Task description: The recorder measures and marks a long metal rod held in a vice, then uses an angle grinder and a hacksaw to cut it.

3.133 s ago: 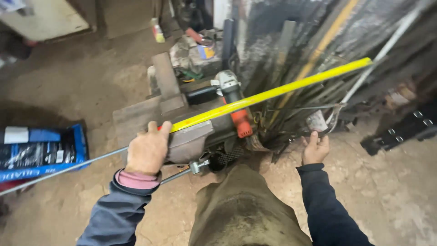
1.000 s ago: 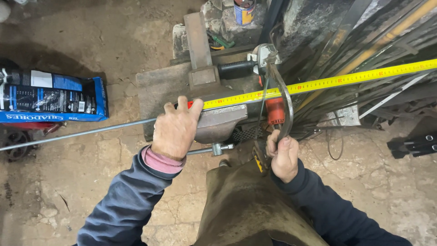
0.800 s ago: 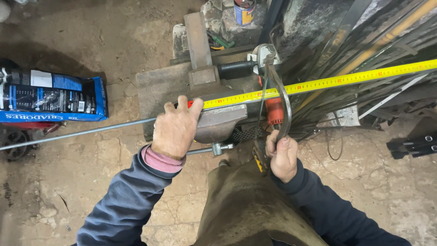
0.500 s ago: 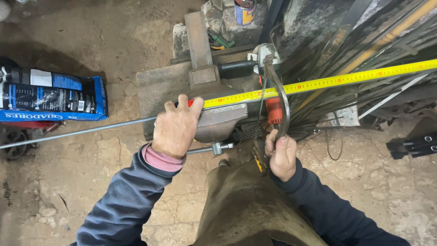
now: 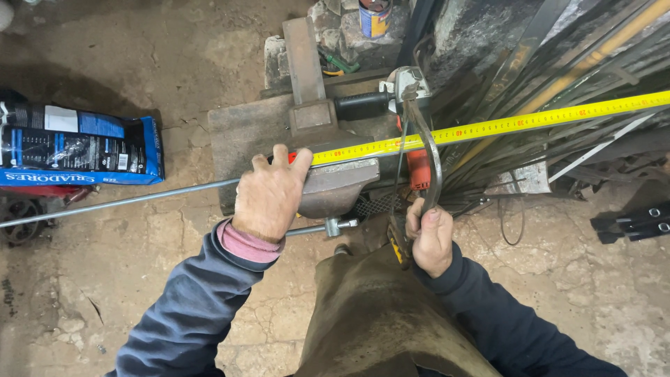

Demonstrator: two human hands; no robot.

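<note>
My left hand (image 5: 269, 195) presses down on the end of a yellow tape measure (image 5: 488, 127) that lies over a grey bench vise (image 5: 335, 185). The tape stretches out to the right past the frame edge. A thin steel rod (image 5: 118, 202) runs from the vise out to the left. My right hand (image 5: 431, 237) grips the handle of a hacksaw (image 5: 422, 139), whose curved metal frame arches up over the tape just right of the vise. The blade stands close to the tape and rod.
A blue and white bag (image 5: 77, 150) lies on the concrete floor at left. A paint can (image 5: 375, 15) and an angle grinder (image 5: 380, 101) sit behind the vise. Several metal bars and strips (image 5: 558, 63) lean at right. My brown apron (image 5: 377, 314) fills the bottom.
Since three seconds ago my right hand left the bars at right and took up the hacksaw. Over the last second both hands and the saw stay almost still.
</note>
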